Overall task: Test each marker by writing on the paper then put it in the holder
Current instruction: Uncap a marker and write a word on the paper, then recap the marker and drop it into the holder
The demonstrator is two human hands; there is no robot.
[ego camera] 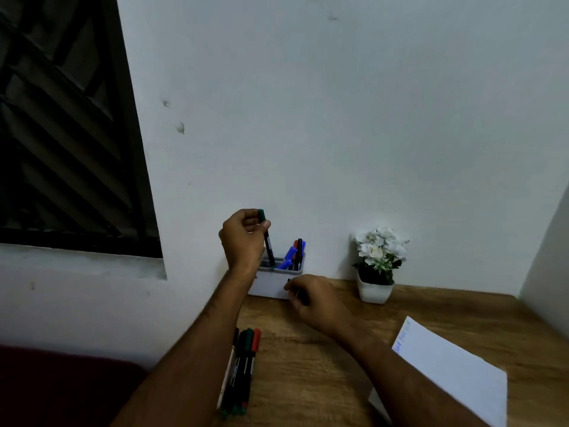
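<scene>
My left hand (243, 238) pinches a black marker with a green cap (268, 241) by its top end. The marker stands upright with its lower end inside the white holder (268, 285). Several blue, red and black markers (294, 254) stand in the holder's right part. My right hand (314, 298) hovers just in front of the holder's right corner, fingers curled around a small dark object I cannot identify. A group of several markers (243, 365) lies at the table's left edge. The white paper (449, 368) lies at the right.
A small white pot of white flowers (377, 266) stands against the wall, right of the holder. The wooden table (308, 380) meets the wall at the back. A dark barred window (61, 118) is at the upper left.
</scene>
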